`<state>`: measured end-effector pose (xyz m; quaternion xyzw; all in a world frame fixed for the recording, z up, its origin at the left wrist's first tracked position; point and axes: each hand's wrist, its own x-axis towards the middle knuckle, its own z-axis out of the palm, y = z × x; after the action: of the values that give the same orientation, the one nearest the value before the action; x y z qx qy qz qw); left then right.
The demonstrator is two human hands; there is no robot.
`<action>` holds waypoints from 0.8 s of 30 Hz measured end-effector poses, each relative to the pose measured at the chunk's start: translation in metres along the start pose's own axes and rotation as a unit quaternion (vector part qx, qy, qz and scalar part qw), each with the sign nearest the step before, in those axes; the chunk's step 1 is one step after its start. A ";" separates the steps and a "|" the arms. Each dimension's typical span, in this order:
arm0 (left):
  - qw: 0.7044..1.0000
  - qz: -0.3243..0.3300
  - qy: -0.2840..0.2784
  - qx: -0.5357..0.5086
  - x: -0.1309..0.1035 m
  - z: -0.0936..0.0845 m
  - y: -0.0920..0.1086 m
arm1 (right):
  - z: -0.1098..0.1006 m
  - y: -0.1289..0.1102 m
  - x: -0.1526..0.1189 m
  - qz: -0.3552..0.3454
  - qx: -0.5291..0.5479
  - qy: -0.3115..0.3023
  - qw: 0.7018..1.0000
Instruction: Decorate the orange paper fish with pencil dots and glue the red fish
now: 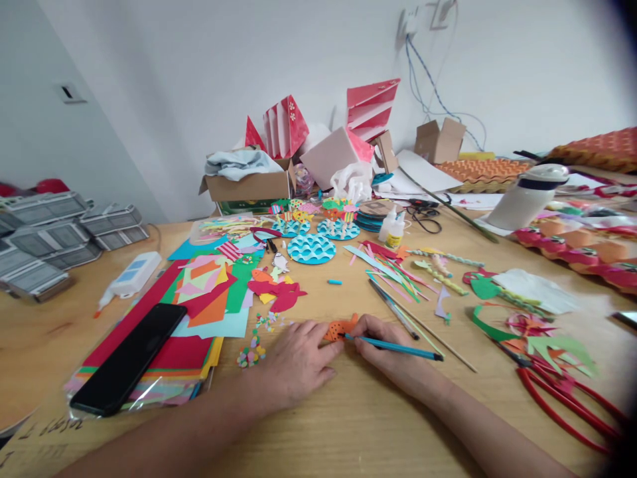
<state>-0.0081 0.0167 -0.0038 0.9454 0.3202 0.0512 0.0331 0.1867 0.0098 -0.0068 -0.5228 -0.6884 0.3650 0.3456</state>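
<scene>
An orange paper fish [338, 330] with dark dots lies flat on the table between my hands. My left hand [301, 358] rests beside it, its fingertips on the fish's left edge and its thumb apart. A blue felt-tip pen [398, 347] is pinched in my right hand [381, 342], its tip touching the fish. Beyond the fish lies a small blue pen cap [334, 282]. Red paper fish shapes [283, 295] and small coloured paper dots [251, 352] are near my left hand. A brush [398, 312] and a thin wooden stick [448, 345] lie beyond my right hand.
A black phone [132, 358] lies on stacked coloured paper [159, 328] at left. Red-handled scissors [562, 392] are at right. A glue gun [129, 275], glue bottles [395, 229], blue wavy discs [312, 248], paper strips [385, 265] and a cardboard box [249, 187] stand farther off.
</scene>
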 end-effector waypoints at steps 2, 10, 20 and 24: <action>1.000 0.000 -0.001 -0.001 0.000 0.000 0.000 | 0.000 0.001 0.000 -0.002 -0.003 0.000 1.000; 1.000 -0.001 -0.001 0.004 0.001 0.000 0.000 | 0.000 0.000 0.000 0.000 -0.007 0.003 1.000; 1.000 -0.001 -0.004 0.006 0.001 0.001 0.000 | -0.001 -0.002 0.001 0.007 -0.002 -0.002 1.000; 1.000 -0.002 -0.002 0.001 0.001 0.001 -0.001 | -0.001 -0.002 0.000 0.001 -0.001 -0.001 1.000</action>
<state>-0.0077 0.0180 -0.0051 0.9449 0.3222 0.0487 0.0328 0.1862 0.0098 -0.0046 -0.5237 -0.6885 0.3652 0.3439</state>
